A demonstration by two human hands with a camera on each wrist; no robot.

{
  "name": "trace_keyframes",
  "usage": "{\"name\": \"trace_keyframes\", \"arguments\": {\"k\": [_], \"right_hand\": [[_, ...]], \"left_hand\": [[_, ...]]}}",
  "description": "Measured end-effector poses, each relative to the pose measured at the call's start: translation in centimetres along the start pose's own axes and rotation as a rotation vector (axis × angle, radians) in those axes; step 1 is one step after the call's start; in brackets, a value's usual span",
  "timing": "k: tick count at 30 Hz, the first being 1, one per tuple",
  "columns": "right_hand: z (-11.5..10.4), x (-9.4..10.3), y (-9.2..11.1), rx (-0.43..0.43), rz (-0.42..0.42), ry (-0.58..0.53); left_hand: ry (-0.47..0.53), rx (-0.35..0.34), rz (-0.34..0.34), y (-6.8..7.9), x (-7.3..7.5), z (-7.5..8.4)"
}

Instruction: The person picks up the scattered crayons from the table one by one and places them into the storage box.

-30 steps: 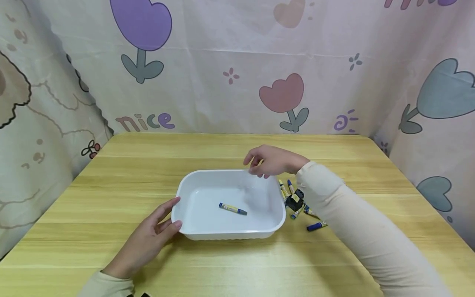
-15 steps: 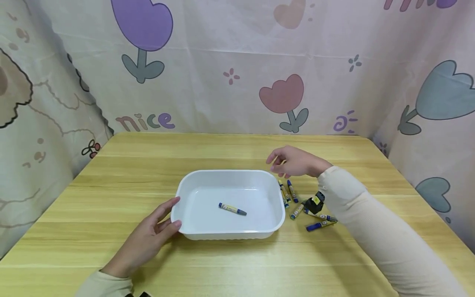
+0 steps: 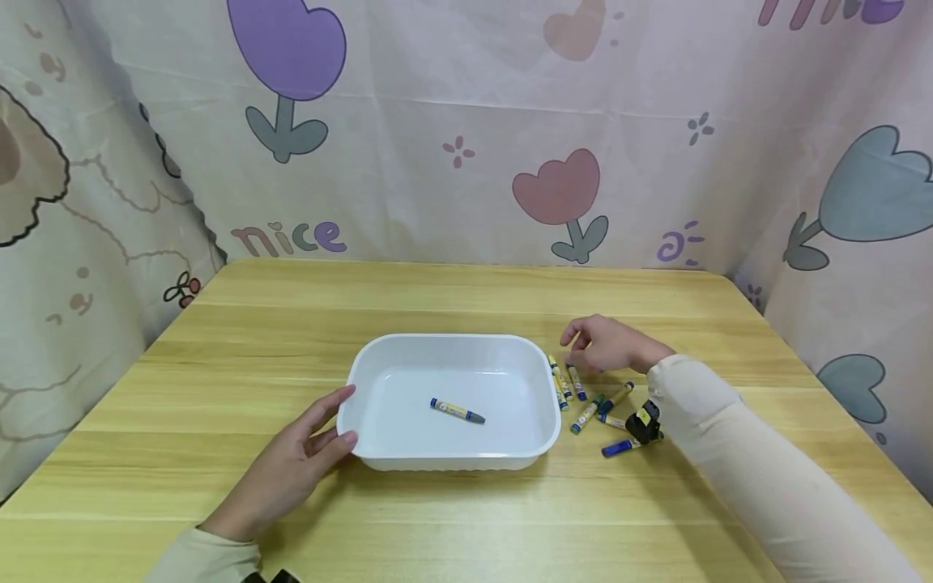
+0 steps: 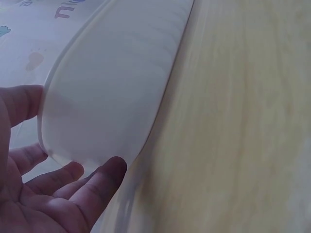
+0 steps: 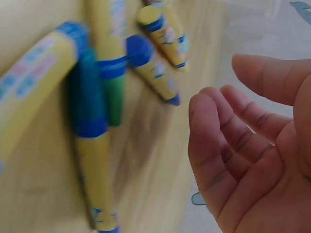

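A white plastic tub (image 3: pixel 452 461) stands on the table with one grey-tipped crayon (image 3: pixel 457 410) lying in it. My left hand (image 3: pixel 291 461) holds the tub's left end, thumb and fingers spread round its corner. Beyond the tub's right side hovers my right hand (image 3: pixel 605 344), fingers loosely bent. In the right wrist view a gap shows between thumb and fingers, with nothing in it. Below that hand, several yellow-wrapped crayons lie in a loose pile, among them a blue crayon (image 3: pixel 576 382), a green crayon (image 3: pixel 586 414) and a dark blue crayon (image 3: pixel 618 448).
The wooden table (image 3: pixel 350 304) reaches back to a printed curtain (image 3: pixel 408 162). A small black device (image 3: pixel 644 423) on my right wrist covers part of the pile in the head view. Some crayons lie against the tub's right wall.
My right hand has moved right, away from the tub's far rim, and down over the crayons. My left hand, the tub and the crayon in it stay where they were.
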State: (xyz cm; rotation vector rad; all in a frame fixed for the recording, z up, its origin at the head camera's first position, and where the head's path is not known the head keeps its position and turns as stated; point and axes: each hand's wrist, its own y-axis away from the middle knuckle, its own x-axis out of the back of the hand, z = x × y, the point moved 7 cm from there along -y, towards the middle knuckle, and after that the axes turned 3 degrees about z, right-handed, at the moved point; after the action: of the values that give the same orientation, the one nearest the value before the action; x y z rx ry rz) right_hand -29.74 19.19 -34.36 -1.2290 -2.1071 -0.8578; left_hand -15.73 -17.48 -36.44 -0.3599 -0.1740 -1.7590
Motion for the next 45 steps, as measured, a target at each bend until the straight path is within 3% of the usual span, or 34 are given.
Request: {"name": "trace_keyframes", "arguments": {"k": [9,24,30,36,45], "right_hand": [[1.5,-0.4,0.1,-0.056,0.031,0.142],[1.9,-1.3,0.0,-0.082,0.002,0.185],[1.4,-0.9,-0.1,-0.064,0.000,0.136],[1.0,-0.2,-0.1,-0.066,0.003,0.016],[-0.6,0.8,-0.1,-0.041,0.015,-0.077]], "left_hand": [[0.022,0.006,-0.012,-0.1,-0.2,-0.1],[0.011,0.031,-0.010,-0.2,-0.3,-0.2],[0.008,0.026,-0.008,-0.1,-0.2,-0.1],[0.011,0.015,-0.010,-0.1,-0.1,-0.1],[0.000,0.043,-0.004,0.1,-0.1,-0.3]]}}
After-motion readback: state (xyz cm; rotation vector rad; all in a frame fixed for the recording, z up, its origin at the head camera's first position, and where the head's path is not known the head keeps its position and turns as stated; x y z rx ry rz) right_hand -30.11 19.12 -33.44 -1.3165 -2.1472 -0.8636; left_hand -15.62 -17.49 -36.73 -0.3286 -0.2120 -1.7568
